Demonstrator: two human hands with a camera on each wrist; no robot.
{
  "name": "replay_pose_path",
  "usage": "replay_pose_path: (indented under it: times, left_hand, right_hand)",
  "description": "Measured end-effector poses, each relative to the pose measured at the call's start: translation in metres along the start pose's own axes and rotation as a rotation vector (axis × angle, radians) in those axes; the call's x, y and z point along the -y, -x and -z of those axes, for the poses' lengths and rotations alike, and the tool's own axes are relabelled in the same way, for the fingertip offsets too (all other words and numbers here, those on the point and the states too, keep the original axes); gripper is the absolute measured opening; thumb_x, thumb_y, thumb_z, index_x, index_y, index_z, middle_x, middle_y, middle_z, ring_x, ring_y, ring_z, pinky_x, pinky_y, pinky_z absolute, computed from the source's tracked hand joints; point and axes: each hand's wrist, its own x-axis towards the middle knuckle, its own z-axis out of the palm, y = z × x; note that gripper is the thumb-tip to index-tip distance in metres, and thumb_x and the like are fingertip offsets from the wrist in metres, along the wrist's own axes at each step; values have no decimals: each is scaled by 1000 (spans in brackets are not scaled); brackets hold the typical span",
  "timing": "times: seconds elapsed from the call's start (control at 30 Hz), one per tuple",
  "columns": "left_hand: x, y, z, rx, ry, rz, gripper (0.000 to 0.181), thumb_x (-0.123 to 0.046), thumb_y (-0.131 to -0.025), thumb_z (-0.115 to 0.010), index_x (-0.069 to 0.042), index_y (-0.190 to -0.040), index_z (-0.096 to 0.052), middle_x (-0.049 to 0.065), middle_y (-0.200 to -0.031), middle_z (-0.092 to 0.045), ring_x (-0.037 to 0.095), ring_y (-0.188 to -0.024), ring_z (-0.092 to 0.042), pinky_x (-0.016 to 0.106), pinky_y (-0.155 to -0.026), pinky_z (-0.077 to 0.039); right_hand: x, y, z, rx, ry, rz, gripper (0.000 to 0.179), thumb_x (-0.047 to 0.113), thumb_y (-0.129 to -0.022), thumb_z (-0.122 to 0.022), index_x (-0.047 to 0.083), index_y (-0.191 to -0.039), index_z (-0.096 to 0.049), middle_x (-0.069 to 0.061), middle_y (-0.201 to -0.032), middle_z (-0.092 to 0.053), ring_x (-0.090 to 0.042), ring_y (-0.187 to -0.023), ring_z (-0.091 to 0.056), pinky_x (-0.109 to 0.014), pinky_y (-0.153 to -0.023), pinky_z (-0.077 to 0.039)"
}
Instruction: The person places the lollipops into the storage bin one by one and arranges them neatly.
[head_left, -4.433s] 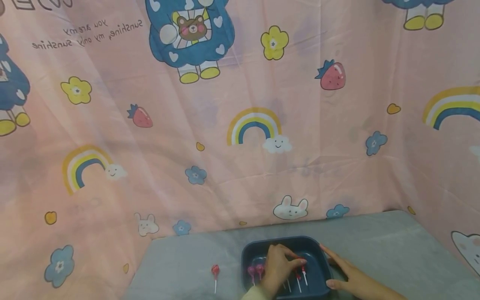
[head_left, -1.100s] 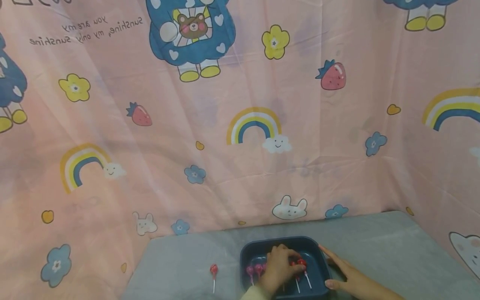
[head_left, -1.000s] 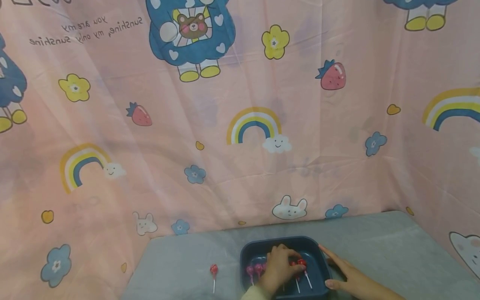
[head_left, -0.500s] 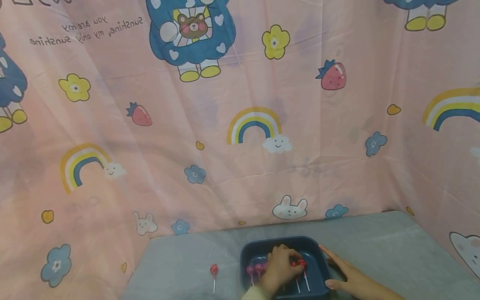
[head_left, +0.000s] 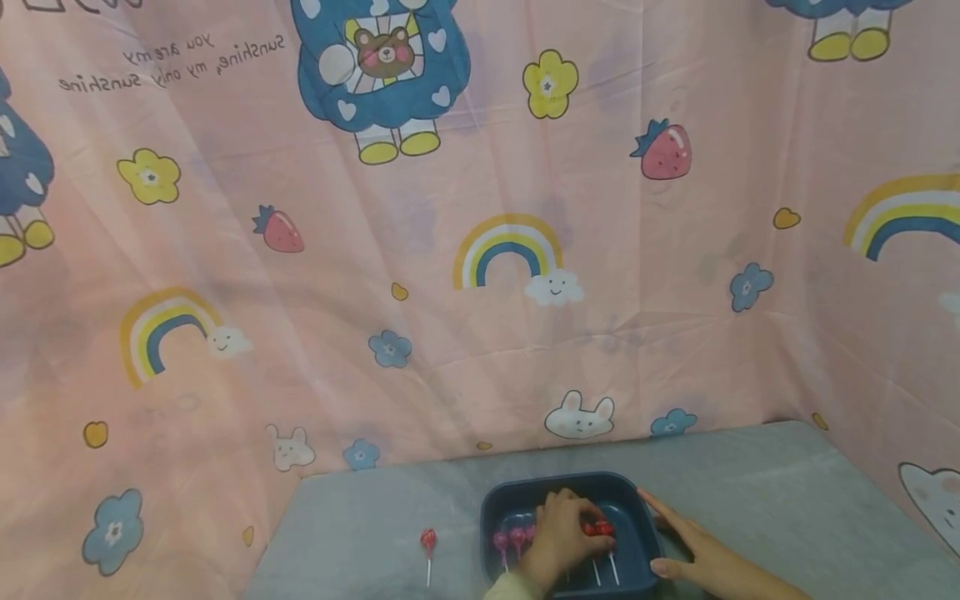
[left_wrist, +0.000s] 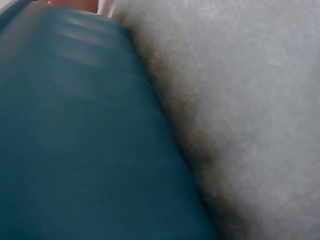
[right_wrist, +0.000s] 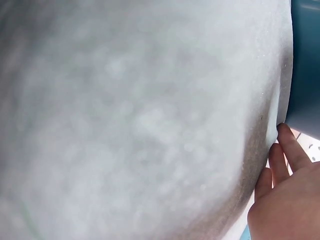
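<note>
A dark blue tray [head_left: 643,533] sits on the grey cloth in the head view, with several lollipops in a row inside. My left hand [head_left: 558,533] reaches into it from the front and pinches the head of a red lollipop [head_left: 606,528] between thumb and fingers; its white stick points toward me. Another red lollipop [head_left: 588,528] lies right beside it. To the left are a purple lollipop [head_left: 501,541] and a pink lollipop [head_left: 517,537]; my hand hides the middle of the row. My right hand [head_left: 697,550] rests against the tray's right side, fingers straight and thumb apart.
One red lollipop [head_left: 428,540] lies outside on the grey cloth [head_left: 360,533], left of the tray. A pink printed curtain [head_left: 337,250] hangs behind and at the right. The tray's outer wall [left_wrist: 90,130] fills much of the left wrist view.
The rightmost red lollipop has shifted and turned in my left fingers; its stick, tilted rightward a second ago, is now straighter and its head closer to the neighbouring red one. My right hand stays put.
</note>
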Motion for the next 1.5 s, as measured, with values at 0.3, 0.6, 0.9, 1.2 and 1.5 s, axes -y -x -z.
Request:
replay_pose_path:
  times: [0.3,0.6,0.9,1.2,1.5]
  left_hand:
    - [1,0,2,3,16,6,25,-45,-66,-80,-34,-87,-72,-12,-94,-59,5,-88,-45,24,-69,-30]
    - [2,-4,-1,12,4,6,27,-46,-67,-79,-35,-91,-72,-13,-93,-58,5,-86,-45,25,-69,-30]
    - [1,-2,3,7,67,11,25,-45,-70,-77,-32,-92,-72,-12,-92,-60,5,-85,-44,25,-69,-29]
    - [4,-1,11,-12,165,24,25,-47,-76,-72,-30,-95,-72,-11,-94,-63,7,-91,-47,30,-75,-32]
    - [27,10,43,-76,180,1,18,-35,-79,-70,-26,-95,-72,-7,-97,-68,11,-94,-56,36,-82,-44]
  right_hand:
    - [0,-1,1,3,-5,-21,74,34,-99,-47,31,-151,5,-35,-150,-16,-58,-134,-21,-77,-86,-32]
    - [2,-2,1,-11,-1,-4,72,34,-99,-47,31,-152,3,-34,-151,-19,-56,-134,-23,-74,-86,-36]
    - [2,-1,1,-2,27,16,73,32,-99,-46,29,-152,4,-34,-150,-20,-56,-134,-24,-74,-88,-34]
    - [0,-3,2,7,-3,2,74,34,-98,-47,26,-152,3,-35,-150,-21,-57,-133,-25,-74,-86,-37]
    - [0,-5,2,-7,-51,-40,76,37,-97,-51,26,-152,1,-34,-147,-26,-53,-131,-30,-68,-86,-42]
